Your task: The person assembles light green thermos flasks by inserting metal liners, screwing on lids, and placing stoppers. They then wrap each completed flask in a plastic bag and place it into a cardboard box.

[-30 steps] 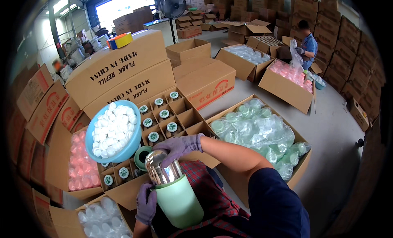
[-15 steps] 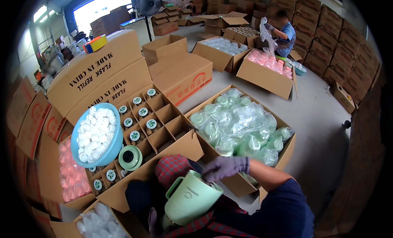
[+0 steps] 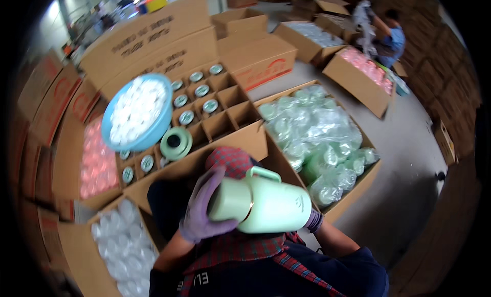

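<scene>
A mint-green flask [image 3: 276,205] with a side handle lies almost level across my lap, its rounded, cup-like end [image 3: 230,200] to the left. My left hand [image 3: 207,212], in a purple glove, wraps around that end, thumb below and fingers above. At the flask's right end is my gloved right hand [image 3: 314,220], holding the base; its fingers are mostly hidden behind the flask. Ahead, a divided carton [image 3: 220,136] holds several bottle-like pieces with green-and-white tops [image 3: 210,106]. A green flask top with a dark centre [image 3: 176,143] rests on its dividers.
A blue basin [image 3: 166,115] of white caps sits on the divided carton. To the right stands a carton of bagged green parts [image 3: 317,138]. Pink parts [image 3: 97,164] and clear parts [image 3: 123,246] fill boxes at left. Farther back, a person [image 3: 393,41] handles plastic bags.
The flask has swung from steeply tilted to nearly level. My left hand has come up into view around its left end. My right hand has moved from the raised rim to the right end.
</scene>
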Demonstrator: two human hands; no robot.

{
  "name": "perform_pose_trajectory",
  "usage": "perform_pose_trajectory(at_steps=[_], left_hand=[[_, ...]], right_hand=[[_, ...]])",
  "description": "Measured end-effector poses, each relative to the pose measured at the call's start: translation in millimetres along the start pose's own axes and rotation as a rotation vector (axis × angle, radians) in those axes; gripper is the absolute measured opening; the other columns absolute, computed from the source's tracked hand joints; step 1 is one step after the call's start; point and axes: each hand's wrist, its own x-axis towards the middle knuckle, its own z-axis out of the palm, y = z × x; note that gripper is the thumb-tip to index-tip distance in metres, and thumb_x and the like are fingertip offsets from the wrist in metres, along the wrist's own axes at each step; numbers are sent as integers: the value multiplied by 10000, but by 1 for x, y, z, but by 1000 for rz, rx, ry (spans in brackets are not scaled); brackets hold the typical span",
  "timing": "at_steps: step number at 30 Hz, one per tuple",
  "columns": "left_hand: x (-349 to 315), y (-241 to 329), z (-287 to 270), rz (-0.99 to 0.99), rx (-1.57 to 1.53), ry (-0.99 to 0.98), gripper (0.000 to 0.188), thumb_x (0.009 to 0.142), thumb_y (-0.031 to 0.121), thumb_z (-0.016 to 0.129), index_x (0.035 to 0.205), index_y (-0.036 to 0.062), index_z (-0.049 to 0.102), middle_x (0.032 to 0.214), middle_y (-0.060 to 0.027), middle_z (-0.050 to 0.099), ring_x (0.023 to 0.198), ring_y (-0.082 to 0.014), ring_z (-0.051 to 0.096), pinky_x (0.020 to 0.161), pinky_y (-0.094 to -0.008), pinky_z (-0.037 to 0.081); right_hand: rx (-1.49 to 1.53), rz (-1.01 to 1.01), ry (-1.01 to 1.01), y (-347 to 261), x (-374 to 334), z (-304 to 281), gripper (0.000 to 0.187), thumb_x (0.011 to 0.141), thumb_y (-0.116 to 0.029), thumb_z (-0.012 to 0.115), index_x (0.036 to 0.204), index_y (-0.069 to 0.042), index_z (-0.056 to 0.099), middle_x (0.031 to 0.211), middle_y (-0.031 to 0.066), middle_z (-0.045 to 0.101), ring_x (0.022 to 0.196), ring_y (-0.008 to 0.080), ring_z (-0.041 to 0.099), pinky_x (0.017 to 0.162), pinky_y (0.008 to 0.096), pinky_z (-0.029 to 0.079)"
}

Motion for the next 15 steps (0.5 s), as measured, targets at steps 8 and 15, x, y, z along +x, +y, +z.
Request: perform_pose_trajectory(at_steps=[8,15], left_hand=[[-14,-7,0,-177,120,324,925,751,255,815,1503,-6,344,1461,-263,399,1354,-414,424,1124,-443,370],[-155,-46,71,-700,-525,542,927,945,259,660,1563,-2,21,1509,-184,350,1382,-281,394,1154,-415,311]], right_hand=[[88,-122,130,-44,37,62,677,989,-523,464,1479,-57,418,1445,138,515,1303,285,530,1084,425,442],[-1645,-392,-283,-143,83,207,764,870,-620,648,1240,48,606,1239,277,614,1109,409,645,947,432,517]])
